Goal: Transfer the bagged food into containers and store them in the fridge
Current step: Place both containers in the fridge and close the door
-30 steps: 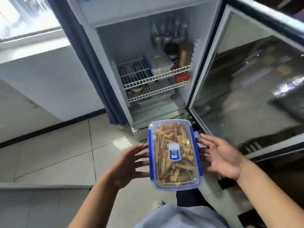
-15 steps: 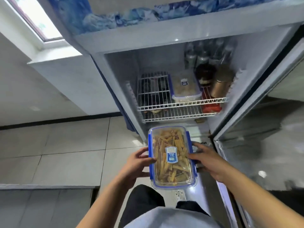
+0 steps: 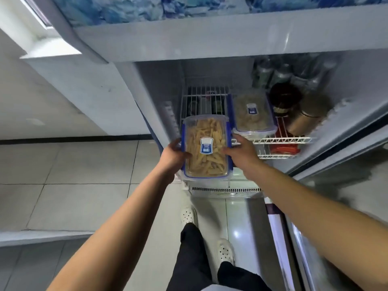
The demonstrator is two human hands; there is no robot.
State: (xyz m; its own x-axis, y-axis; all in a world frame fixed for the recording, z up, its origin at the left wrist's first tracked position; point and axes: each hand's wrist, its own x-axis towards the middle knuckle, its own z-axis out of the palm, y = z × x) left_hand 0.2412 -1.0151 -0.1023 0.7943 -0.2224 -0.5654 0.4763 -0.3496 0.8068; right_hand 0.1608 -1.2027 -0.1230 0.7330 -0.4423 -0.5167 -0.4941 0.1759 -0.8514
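A clear container with blue clips [image 3: 206,147], full of yellow food strips and closed with a labelled lid, is held level between both hands at the front of the upper wire shelf [image 3: 283,140] of the open fridge. My left hand [image 3: 174,155] grips its left side and my right hand [image 3: 241,153] its right side. A second, similar container [image 3: 252,111] stands on that shelf just to the right. Left of it, the wire shelf is bare behind the held container.
A dark jar [image 3: 284,97], a brown canister [image 3: 306,114] and several bottles [image 3: 281,74] fill the shelf's right and back. Red packs [image 3: 283,147] lie on the lower shelf. The fridge's glass door [image 3: 346,185] stands open at the right. My feet are on the tiled floor.
I have stepped closer to the fridge and raised the container forward, from waist height to the front edge of the upper shelf. Both hands closed onto its sides.
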